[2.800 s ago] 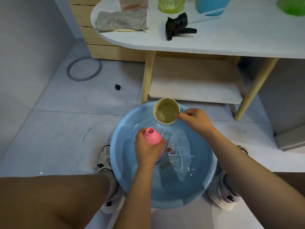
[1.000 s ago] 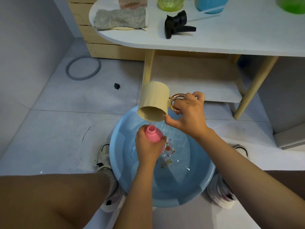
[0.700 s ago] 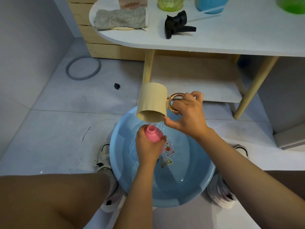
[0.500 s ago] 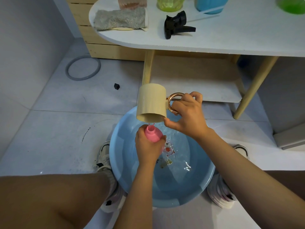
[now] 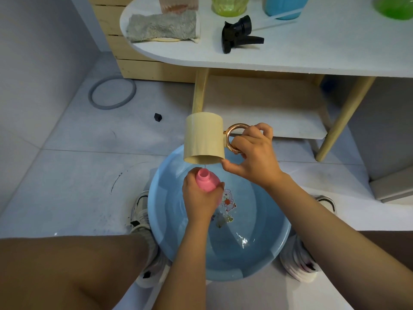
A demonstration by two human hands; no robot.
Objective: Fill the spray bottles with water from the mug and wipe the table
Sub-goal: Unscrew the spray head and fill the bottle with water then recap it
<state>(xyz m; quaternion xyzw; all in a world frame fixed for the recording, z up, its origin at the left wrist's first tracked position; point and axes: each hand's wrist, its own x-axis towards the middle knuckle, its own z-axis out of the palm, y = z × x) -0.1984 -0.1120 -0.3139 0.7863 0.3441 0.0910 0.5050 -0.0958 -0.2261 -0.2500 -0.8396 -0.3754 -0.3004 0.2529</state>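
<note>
We find the pour in progress over the blue basin [image 5: 263, 262], which sits on the floor between the person's feet. The left hand [image 5: 200, 198] has its fingers wrapped round the body of the pink spray bottle [image 5: 206, 181], held mouth-up above the water. The right hand [image 5: 252, 156] grips the beige mug [image 5: 203, 138] by its copper ring handle [image 5: 234, 139], thumb braced near the rim; the mug is tipped far over at 12 o'clock from the bottle, its lip just above the narrow neck. A thin trickle appears to fall from the rim. In our judgement the mouth is small, so the tilt should be eased gently, the stream kept thin and centred, and the bottle held steady and upright; spill lands in the basin. On the table [image 5: 312, 52], a black trigger head [image 5: 239, 33] and grey cloth [image 5: 161, 26] await later steps.
</note>
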